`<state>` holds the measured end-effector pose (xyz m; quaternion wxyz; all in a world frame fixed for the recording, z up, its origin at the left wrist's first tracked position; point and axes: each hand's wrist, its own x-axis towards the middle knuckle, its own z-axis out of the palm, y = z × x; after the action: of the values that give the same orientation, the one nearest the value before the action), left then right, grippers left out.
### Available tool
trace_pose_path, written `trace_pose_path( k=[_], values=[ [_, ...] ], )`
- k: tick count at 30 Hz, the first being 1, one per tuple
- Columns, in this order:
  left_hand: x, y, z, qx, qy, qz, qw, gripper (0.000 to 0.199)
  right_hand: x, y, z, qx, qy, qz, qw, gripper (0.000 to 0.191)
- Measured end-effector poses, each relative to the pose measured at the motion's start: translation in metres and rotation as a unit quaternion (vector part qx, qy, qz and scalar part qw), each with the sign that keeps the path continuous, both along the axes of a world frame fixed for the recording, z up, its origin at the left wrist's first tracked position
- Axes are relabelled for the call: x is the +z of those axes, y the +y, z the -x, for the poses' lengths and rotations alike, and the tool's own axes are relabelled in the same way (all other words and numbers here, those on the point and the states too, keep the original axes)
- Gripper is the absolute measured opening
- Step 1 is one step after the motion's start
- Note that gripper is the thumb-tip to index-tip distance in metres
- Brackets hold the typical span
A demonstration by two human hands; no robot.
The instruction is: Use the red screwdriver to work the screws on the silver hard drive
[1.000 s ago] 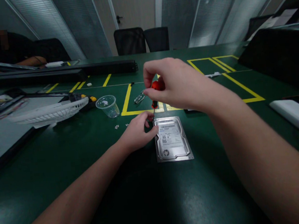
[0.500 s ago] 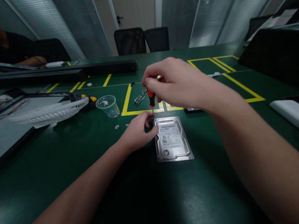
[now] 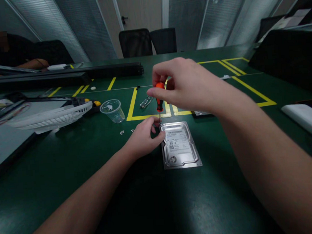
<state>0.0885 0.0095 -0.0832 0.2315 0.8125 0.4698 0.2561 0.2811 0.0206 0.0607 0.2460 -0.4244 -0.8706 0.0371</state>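
A silver hard drive [image 3: 181, 145] lies flat on the green table, its white label facing up. My right hand [image 3: 182, 84] holds an orange-and-black screwdriver [image 3: 159, 102] by its handle, between thumb and curled fingers. The thin shaft points down, its tip at the drive's far left corner. My left hand [image 3: 144, 137] is at that same corner: the thumb presses on the drive's left edge, and the bent fingers lie beside the screwdriver tip. What the tip sits in is too small to make out.
Left of my left hand are tiny silver pieces, likely screws [image 3: 122, 132], and a clear plastic cup [image 3: 112, 111]. A clear-handled tool [image 3: 146, 101] lies behind the screwdriver. A white fan-like guard [image 3: 55, 116] stands left, a white power bank [image 3: 307, 121] right. Another person's arm [image 3: 34, 64] shows far left.
My right hand has turned about the screwdriver handle, the thumb now stretched further left and the orange top more exposed. My left hand and the hard drive stay where they were.
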Motion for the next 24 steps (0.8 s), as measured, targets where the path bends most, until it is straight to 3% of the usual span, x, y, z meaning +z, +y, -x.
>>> trace_pose_path(
  k=[11,19,24],
  values=[
    [0.0032,-0.0005,-0.0015,0.001,0.001,0.007,1.000,0.036,-0.0008,0.0005,-0.0007,0.033,0.012,-0.006,0.999,0.008],
    [0.0043,-0.0009,-0.0015,0.000,-0.004,0.002,1.000,0.035,0.0023,-0.0021,0.0052,0.021,0.004,-0.007,1.000,0.030],
    [0.0042,-0.0016,-0.0022,0.008,0.000,0.005,1.000,0.036,0.0009,-0.0009,0.0058,0.004,0.013,0.007,1.000,0.027]
  ],
)
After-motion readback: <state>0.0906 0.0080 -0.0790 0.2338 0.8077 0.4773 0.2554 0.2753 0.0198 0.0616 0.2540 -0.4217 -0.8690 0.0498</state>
